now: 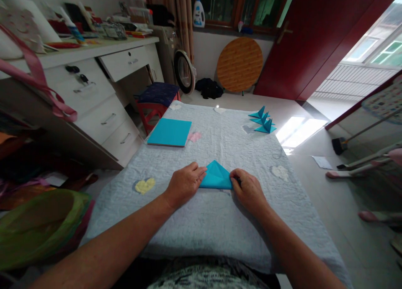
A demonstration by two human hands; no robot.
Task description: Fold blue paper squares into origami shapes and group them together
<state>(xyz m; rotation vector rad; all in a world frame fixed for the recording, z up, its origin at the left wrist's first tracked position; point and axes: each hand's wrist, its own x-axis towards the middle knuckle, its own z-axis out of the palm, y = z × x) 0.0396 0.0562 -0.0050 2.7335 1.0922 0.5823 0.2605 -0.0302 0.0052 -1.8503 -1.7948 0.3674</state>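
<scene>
A sheet of blue origami paper (216,176), folded into a triangle with its peak pointing away from me, lies on the cloth-covered table (213,226). My left hand (186,179) has its fingers pressed together on the triangle's left corner. At the right corner, my right hand (248,187) pinches the paper between thumb and curled fingers. Farther off to the left rests a flat stack of blue square paper (170,132). Several folded blue paper pieces (263,121) with pointed tips stand in a row near the table's far right.
Left of the table are a green-lined bin (40,226) and a white desk (94,101) crowded with items. A red stool (157,98) stands beyond the far left corner. On the floor to the right, a broom (341,145) leans near other furniture.
</scene>
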